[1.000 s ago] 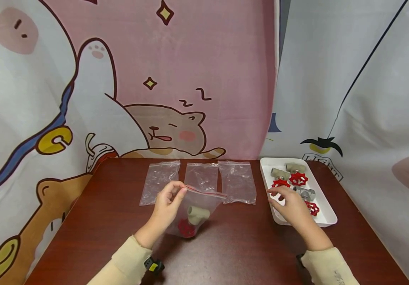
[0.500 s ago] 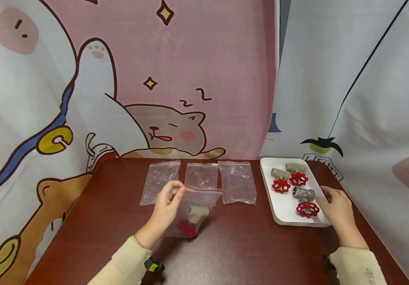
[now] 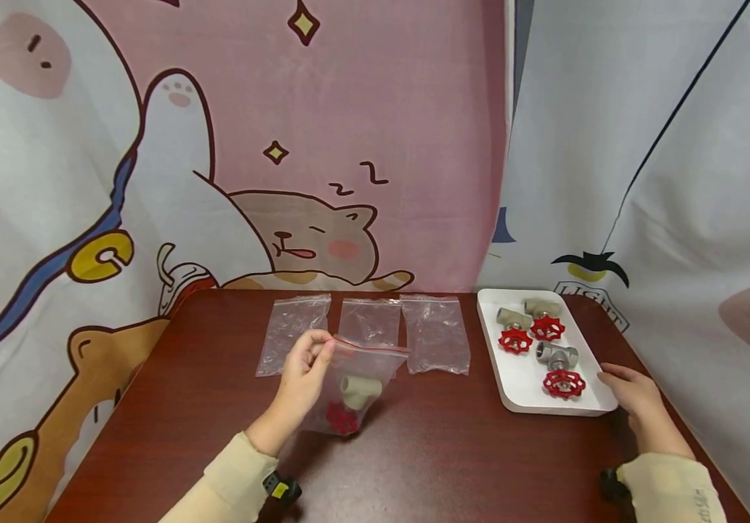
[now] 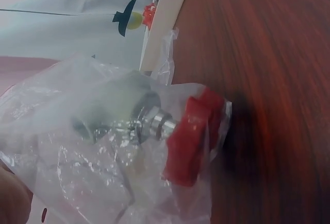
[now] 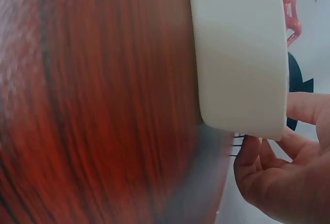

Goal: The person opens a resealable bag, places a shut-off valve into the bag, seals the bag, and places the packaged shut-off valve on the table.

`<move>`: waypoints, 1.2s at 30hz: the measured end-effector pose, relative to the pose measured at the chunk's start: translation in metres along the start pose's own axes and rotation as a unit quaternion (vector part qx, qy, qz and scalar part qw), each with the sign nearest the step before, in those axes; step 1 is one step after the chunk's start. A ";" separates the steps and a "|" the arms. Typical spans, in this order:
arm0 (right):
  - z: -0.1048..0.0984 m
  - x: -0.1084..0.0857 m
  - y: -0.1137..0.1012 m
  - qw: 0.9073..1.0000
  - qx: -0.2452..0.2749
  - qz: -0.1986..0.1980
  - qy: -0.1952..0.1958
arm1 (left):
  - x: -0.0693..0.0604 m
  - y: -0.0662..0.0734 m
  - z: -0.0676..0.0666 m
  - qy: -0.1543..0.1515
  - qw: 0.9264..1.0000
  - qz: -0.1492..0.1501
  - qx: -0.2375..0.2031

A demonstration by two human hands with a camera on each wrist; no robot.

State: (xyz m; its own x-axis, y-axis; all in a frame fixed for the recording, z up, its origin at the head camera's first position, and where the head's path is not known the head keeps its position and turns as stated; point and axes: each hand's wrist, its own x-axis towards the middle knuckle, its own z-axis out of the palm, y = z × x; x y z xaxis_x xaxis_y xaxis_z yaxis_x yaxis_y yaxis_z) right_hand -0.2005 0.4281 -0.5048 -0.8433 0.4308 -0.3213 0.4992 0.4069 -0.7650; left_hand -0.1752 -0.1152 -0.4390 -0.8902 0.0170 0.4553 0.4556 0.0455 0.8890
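The left hand [image 3: 301,374] pinches a clear plastic zip bag with a red-lined mouth [image 3: 384,363], in which sits a beige T-shaped valve with a red handwheel [image 3: 359,392], near three flat clear bags [image 3: 437,338] on the brown wooden table [image 3: 440,450]. The right hand [image 3: 639,399] grips the right edge of a white rectangular tray [image 3: 519,388] holding two beige valves [image 3: 514,319] and a silver one [image 3: 557,356].

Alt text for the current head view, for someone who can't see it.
A person's left hand pinches a clear zip bag containing a red-wheeled valve, while the right hand holds the right edge of a white tray with three more valves. Three clear bags lie in a row farther back on the brown table, before a cartoon backdrop.
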 end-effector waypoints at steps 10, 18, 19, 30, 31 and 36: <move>-0.002 -0.012 -0.008 1.000 0.007 0.016 -0.010 | -0.002 0.004 -0.005 0.000 0.998 -0.019 -0.068; -0.002 -0.009 -0.005 1.000 0.003 0.027 -0.010 | 0.003 0.015 -0.032 0.048 0.997 -0.026 -0.050; -0.002 -0.009 -0.004 1.000 0.003 0.027 -0.010 | 0.004 0.016 -0.038 0.059 0.997 -0.028 -0.046; -0.002 -0.010 -0.008 0.999 0.004 0.031 -0.011 | 0.017 0.023 -0.109 0.183 0.980 -0.069 -0.031; -0.002 -0.011 -0.009 0.999 0.005 0.029 -0.014 | 0.018 0.023 -0.116 0.195 0.978 -0.072 -0.027; -0.003 -0.011 -0.009 0.999 -0.002 0.028 -0.024 | 0.023 0.017 -0.139 0.239 0.968 -0.076 0.002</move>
State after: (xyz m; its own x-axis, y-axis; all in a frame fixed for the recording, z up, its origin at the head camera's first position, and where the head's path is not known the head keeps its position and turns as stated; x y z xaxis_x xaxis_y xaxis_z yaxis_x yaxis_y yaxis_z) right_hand -0.1952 0.4220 -0.4927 -0.8232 0.4132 -0.3894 0.5460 0.3877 -0.7427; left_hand -0.1871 -0.2527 -0.4070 -0.8424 -0.4541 0.2899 0.3180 0.0152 0.9480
